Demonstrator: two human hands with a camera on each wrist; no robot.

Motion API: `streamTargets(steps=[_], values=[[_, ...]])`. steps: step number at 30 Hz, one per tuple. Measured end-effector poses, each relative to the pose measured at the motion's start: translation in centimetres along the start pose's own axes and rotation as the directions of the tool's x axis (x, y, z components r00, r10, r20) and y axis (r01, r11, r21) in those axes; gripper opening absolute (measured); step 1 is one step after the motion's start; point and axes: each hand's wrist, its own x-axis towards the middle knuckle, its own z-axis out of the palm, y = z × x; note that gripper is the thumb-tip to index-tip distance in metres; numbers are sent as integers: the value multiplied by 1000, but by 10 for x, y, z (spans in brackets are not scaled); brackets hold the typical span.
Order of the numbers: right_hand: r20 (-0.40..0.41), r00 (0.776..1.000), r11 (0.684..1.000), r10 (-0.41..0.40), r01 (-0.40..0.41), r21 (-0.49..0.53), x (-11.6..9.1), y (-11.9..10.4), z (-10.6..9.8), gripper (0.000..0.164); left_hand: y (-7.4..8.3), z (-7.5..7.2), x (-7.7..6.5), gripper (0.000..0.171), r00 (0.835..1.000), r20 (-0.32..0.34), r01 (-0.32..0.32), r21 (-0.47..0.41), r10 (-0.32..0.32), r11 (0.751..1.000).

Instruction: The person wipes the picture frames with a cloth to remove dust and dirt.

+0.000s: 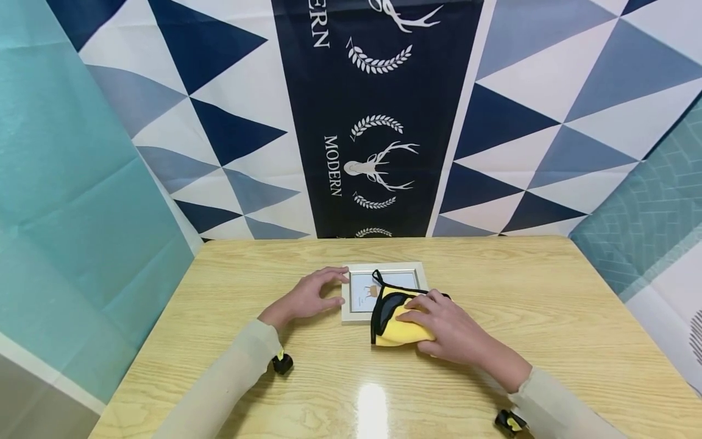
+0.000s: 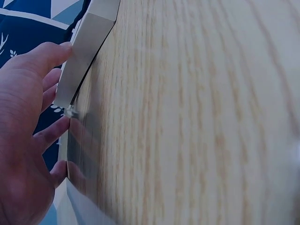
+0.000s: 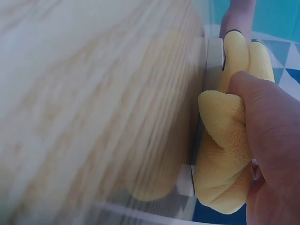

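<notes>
A picture frame (image 1: 384, 318) with a pale border lies flat on the wooden table, a small drawing showing under its pane. My left hand (image 1: 311, 296) rests at the frame's left edge, thumb and fingers spread and touching the border. In the left wrist view the thumb lies against the frame's side (image 2: 84, 54), and two fingertips reach the tabletop. My right hand (image 1: 452, 326) holds a folded yellow cleaning cloth (image 1: 404, 332) with black trim and a hanging loop over the frame's lower right part. In the right wrist view the thumb presses into the bunched cloth (image 3: 222, 154).
The wooden table (image 1: 247, 390) runs up to a wall hanging with triangles and a deer print (image 1: 378, 164). Teal sheets (image 1: 82, 183) hang at the left. Black wrist cameras sit under both sleeves, the left one (image 1: 283, 364) close to the tabletop.
</notes>
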Motion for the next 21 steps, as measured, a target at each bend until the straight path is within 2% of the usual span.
streamTargets(steps=[3,13,16,21], values=[[-2,1000,1000,0,0,20,1,1,1,54,5,-2,-1,50,1000,13,13,12,-13,1000],[10,1000,1000,-26,26,-15,8,-4,3,55,0,-3,-1,51,1000,7,-12,17,12,1000],[23,999,999,-24,24,-22,10,-8,4,55,-6,-1,0,51,999,-5,-41,8,41,999],[50,998,999,-27,28,-35,17,-14,5,56,-27,7,6,51,994,-36,-106,45,108,993]])
